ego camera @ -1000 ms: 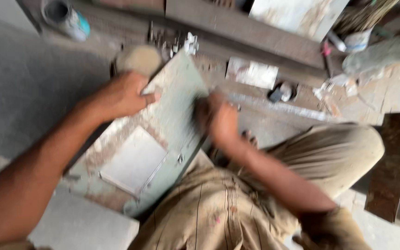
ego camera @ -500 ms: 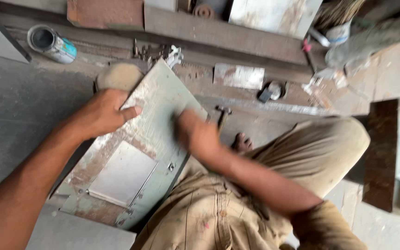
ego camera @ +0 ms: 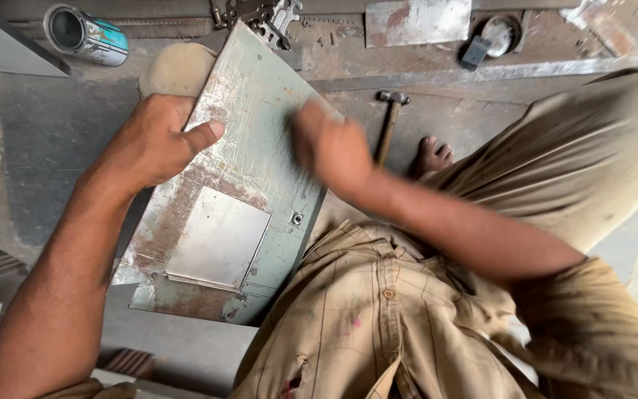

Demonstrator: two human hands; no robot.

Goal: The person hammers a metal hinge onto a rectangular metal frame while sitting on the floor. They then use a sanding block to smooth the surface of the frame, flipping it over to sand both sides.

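Left hand (ego camera: 158, 140) clamped on metal panel (ego camera: 238, 177) at upper left edge. Right hand (ego camera: 331, 148) blurred, curled against panel's right face; contents indeterminate. Panel's long axis diagonal, leaning against lap.

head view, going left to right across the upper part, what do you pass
tin can → left hand gripping the panel's edge → scratched green metal panel → right hand, blurred, on the panel → hammer on the floor → bare foot
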